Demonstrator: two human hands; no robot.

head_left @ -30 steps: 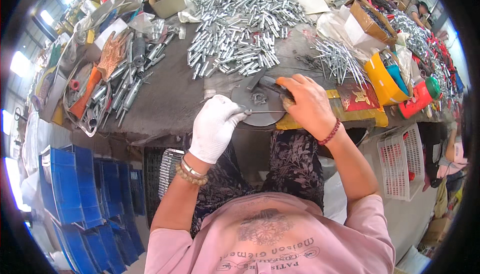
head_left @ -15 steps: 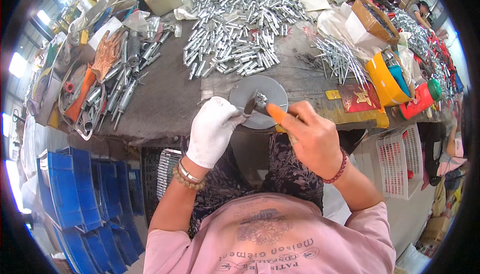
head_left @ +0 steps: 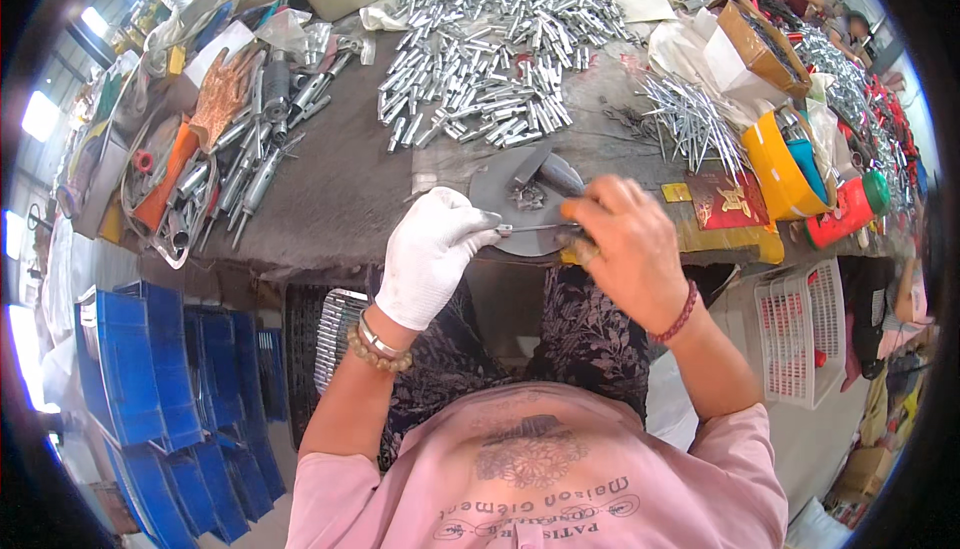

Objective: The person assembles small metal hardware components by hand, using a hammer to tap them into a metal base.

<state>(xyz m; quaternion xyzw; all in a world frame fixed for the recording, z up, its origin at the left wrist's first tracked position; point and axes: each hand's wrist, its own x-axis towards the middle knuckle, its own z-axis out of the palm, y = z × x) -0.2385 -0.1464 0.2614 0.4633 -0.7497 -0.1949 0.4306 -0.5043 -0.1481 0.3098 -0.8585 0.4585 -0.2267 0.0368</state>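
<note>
My left hand (head_left: 432, 261), in a white glove, pinches a small silvery metal sleeve (head_left: 506, 231) over the near part of a round grey plate (head_left: 487, 184). From the sleeve a thin metal rod (head_left: 535, 228) runs across to the fingertips of my right hand (head_left: 632, 249). That bare hand is slightly blurred and closed around the orange handle of a hammer, partly hidden by the fingers. The dark hammer head (head_left: 548, 169) is tilted over the plate's far side. Several small metal bits (head_left: 527, 196) lie on the plate beneath it.
Beyond the plate spreads a heap of silvery metal sleeves (head_left: 500, 39). Thin rods (head_left: 690, 119) lie to the right, near a yellow container (head_left: 780, 164) and a red bottle (head_left: 840, 217). Tools and an orange glove (head_left: 215, 104) crowd the left. Blue bins (head_left: 150, 369) stand below.
The hammer head has lifted off the metal sleeve and swung toward the plate's far side. My right fingers have come to the thin rod, which now shows stretched between both hands.
</note>
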